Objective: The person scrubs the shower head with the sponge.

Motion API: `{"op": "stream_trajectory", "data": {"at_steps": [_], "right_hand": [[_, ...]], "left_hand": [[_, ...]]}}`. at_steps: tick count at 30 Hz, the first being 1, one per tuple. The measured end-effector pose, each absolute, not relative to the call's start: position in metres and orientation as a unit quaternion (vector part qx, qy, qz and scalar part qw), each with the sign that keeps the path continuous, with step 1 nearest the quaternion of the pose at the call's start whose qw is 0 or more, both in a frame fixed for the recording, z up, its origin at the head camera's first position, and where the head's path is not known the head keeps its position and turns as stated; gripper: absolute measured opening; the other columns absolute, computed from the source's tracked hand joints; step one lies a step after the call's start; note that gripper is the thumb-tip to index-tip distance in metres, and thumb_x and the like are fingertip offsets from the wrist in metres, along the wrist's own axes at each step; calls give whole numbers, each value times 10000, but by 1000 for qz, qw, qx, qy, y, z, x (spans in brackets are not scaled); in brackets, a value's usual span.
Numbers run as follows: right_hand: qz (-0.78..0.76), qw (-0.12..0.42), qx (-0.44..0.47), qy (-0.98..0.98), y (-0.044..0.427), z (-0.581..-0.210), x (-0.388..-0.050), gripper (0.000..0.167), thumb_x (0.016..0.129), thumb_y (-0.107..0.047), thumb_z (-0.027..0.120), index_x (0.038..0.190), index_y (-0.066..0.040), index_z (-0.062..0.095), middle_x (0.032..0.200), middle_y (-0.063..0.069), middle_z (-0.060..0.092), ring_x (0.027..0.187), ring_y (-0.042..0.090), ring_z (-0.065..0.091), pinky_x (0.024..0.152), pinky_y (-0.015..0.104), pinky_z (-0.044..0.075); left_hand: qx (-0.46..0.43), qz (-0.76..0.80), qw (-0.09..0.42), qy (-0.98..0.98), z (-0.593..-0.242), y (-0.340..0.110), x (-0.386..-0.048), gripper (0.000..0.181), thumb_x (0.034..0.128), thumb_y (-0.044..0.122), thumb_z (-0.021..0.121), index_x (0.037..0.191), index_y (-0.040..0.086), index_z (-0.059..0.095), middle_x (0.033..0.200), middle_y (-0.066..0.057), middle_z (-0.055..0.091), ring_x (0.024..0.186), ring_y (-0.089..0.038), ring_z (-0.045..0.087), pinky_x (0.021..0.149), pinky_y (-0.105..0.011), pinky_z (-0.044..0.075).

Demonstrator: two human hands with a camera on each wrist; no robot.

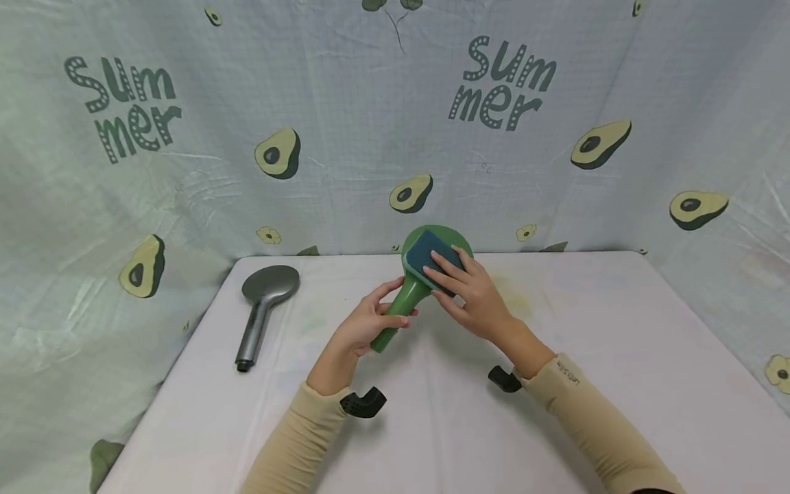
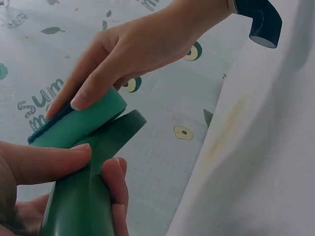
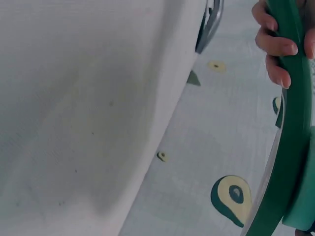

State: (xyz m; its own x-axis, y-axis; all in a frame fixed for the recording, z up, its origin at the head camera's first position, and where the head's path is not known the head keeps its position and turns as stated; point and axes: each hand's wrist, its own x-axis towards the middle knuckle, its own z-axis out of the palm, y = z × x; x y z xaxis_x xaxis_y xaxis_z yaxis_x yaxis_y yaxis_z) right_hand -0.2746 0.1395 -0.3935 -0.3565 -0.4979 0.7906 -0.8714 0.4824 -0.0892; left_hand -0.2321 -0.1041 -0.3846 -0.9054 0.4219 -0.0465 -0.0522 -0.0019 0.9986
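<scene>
A green handheld shower head (image 1: 409,296) is raised above the table, its round head at the upper end. My left hand (image 1: 364,325) grips its handle, thumb on one side and fingers on the other, as the left wrist view shows on the green handle (image 2: 78,206). Against the round head lies a sponge (image 1: 422,251), dark blue on top and teal below (image 2: 93,121). My right hand (image 1: 480,300) holds the sponge there, fingers spread over the blue side and thumb at its edge. In the right wrist view the sponge (image 3: 302,196) shows only partly.
A grey shower head (image 1: 258,322) lies at the left of the white-covered table (image 1: 555,439), handle towards the front. Behind the table hangs a pale cloth (image 1: 345,89) printed with avocados and lettering.
</scene>
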Motion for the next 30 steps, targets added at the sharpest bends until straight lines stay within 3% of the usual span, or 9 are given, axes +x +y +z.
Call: {"op": "stream_trajectory", "data": {"at_steps": [5,9,12,18,25,30], "right_hand": [[281,367,387,-798,145,-389,-285,485,875,-17,776,1347,-18,665,1426,205,574,1341,553,441,1036,689,382],[340,347,295,-823,157,-387,-297,436,959,-9,690,1390,-1,624,1464,202,539,1360,544,423,1056,673,372],[350,328,260,-838,162,-384,-302,413,1002,-38,645,1411,-4,605,1484,194,522,1362,520,430,1071,646,374],[275,342,318,-840,145,-375,-302,392,983,-64,675,1369,0,643,1429,219,566,1308,561,465,1060,655,379],[198,374,458,-782,118,-369,-295,430,878,-70,791,1301,-66,712,1359,157,643,1266,521,520,1035,635,419],[243,361,427,-793,127,-369,-307,412,909,-47,757,1317,-42,696,1385,176,618,1290,509,515,1064,620,401]], "left_hand": [[147,686,154,696,-382,-99,-228,770,937,-114,622,1609,13,268,1171,-297,687,919,-155,683,935,-468,460],[160,680,159,697,-383,-97,-225,778,923,-129,629,1604,7,280,1137,-266,709,923,-161,695,923,-417,488],[172,669,162,705,-384,-96,-225,784,920,-131,633,1604,14,278,1155,-282,698,982,-244,709,901,-362,501],[174,656,153,718,-385,-97,-225,775,920,-129,644,1593,14,287,1150,-300,691,1134,-483,632,882,-340,502],[190,637,141,734,-386,-96,-227,775,924,-104,647,1590,-5,263,1155,-302,678,1152,-493,590,823,-296,495],[186,631,135,741,-385,-97,-225,773,919,-105,650,1591,18,289,1178,-337,660,1160,-516,585,838,-296,491]]}}
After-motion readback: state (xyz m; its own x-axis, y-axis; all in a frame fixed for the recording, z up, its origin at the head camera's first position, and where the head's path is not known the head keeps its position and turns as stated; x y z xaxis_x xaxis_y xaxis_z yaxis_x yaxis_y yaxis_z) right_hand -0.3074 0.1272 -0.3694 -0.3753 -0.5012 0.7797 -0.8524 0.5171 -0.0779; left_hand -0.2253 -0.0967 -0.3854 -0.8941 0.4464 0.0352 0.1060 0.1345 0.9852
